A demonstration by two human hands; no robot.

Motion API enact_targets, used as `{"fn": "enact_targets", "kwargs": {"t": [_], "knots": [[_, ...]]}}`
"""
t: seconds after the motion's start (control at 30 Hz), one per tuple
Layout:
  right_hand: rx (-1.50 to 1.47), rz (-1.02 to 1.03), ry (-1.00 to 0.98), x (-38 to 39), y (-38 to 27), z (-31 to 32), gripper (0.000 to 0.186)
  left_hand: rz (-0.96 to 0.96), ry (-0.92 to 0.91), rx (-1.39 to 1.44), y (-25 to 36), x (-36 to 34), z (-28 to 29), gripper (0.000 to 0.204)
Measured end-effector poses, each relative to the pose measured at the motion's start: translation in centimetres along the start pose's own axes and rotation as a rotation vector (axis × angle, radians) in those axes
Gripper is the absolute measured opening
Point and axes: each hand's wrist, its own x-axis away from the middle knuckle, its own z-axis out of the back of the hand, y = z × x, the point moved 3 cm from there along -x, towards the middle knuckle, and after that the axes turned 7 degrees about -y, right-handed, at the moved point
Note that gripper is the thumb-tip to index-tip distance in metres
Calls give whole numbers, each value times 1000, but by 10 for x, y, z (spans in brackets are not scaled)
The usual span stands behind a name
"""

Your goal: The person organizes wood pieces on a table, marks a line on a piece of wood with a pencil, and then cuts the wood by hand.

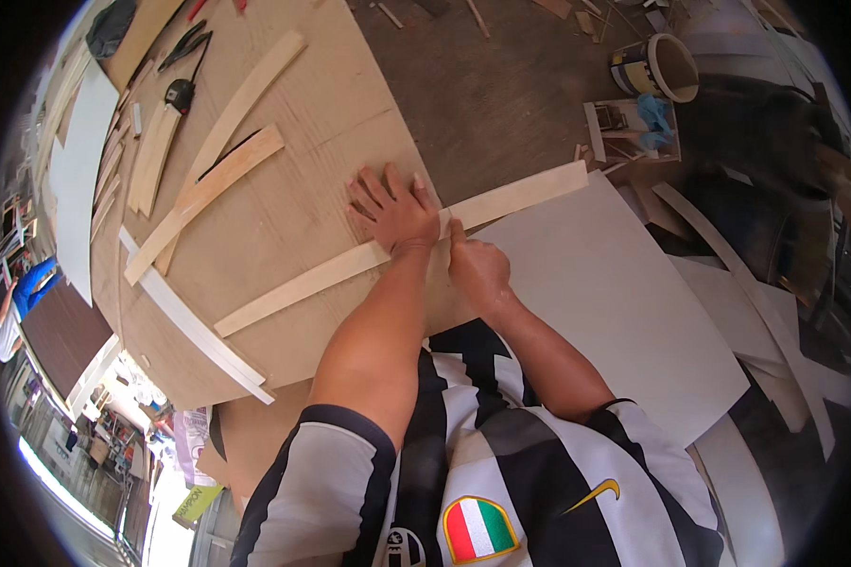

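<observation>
A long, pale wooden strip [312, 285] lies slantwise across the light brown plywood board [350, 123], and its right end reaches out past the board's edge. My left hand [394, 210] is laid flat with fingers spread, its heel over the strip and its fingers on the board. Just to the right, my right hand [480, 269] is closed, one digit pointing up against the strip's near edge. Whatever its curled fingers may hold is hidden. Further left, a shorter wooden strip [208, 198] crosses a longer wooden strip [246, 99].
A black tape measure [179, 94] and black-handled pliers [185, 47] rest at the far left of the board. A white panel [596, 293] spreads to the right. Beyond it stand a bucket [654, 68] and a wooden box [632, 149] with a blue cloth [653, 121].
</observation>
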Motion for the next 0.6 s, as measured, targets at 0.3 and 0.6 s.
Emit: {"fn": "enact_targets", "kwargs": {"t": [0.3, 0.6], "knots": [[-19, -31, 46, 3, 0, -3, 64, -32, 31, 22, -2, 0, 3, 57], [-58, -44, 33, 9, -5, 5, 64, -2, -29, -6, -1, -1, 7, 58]]}}
